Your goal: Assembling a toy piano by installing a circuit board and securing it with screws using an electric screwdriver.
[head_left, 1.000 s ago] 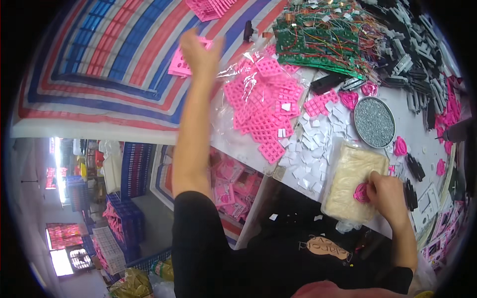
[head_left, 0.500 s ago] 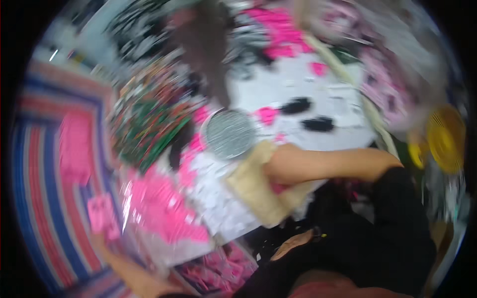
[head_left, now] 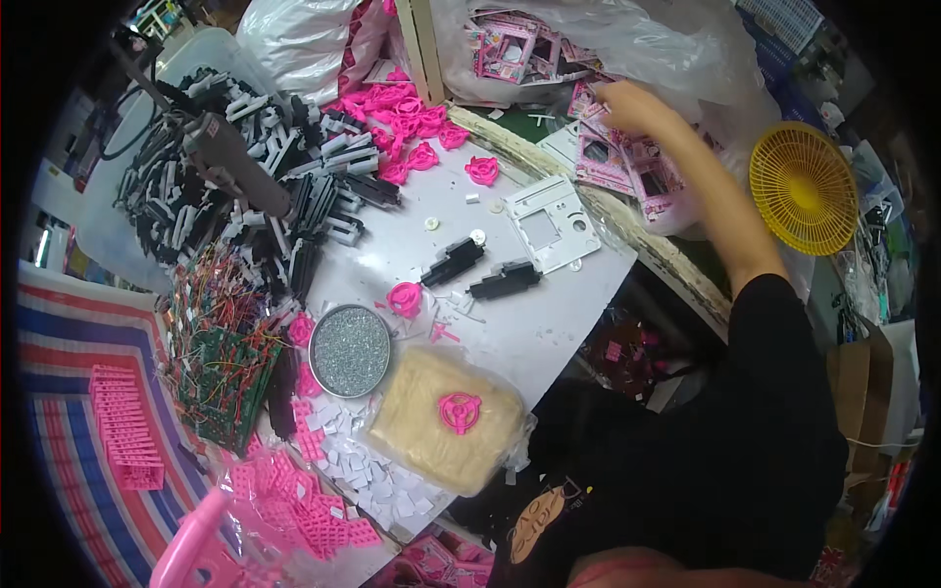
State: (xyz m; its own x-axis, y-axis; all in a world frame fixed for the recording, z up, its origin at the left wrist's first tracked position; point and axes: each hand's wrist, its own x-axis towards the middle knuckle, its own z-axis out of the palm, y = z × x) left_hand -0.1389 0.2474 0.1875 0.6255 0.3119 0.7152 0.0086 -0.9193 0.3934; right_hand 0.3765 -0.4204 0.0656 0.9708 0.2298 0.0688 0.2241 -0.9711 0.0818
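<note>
My right hand (head_left: 627, 106) reaches far up to the right, into a heap of pink and white framed panels (head_left: 642, 167) lying in a clear plastic bag. Its fingers curl over the edge of one panel. A blurred pink shape (head_left: 188, 547) at the lower left edge may be my left hand; I cannot make out its fingers. In front of me a pink round wheel part (head_left: 459, 412) rests on a beige pad (head_left: 446, 421). A white frame plate (head_left: 551, 225) and two black parts (head_left: 480, 269) lie on the white table (head_left: 549, 323).
A round tin of glitter (head_left: 350, 350) sits beside the pad. Black and white parts (head_left: 284, 167) are heaped at the back left, wired green boards (head_left: 221, 363) at left, and pink grids (head_left: 294, 510) at front left. More pink wheels (head_left: 407, 122) lie behind. A yellow fan grille (head_left: 804, 186) stands at right.
My head has swung from the left side of the table to the right. My right hand has left the beige pad and reached to the panels at top right; the pink wheel stays on the pad.
</note>
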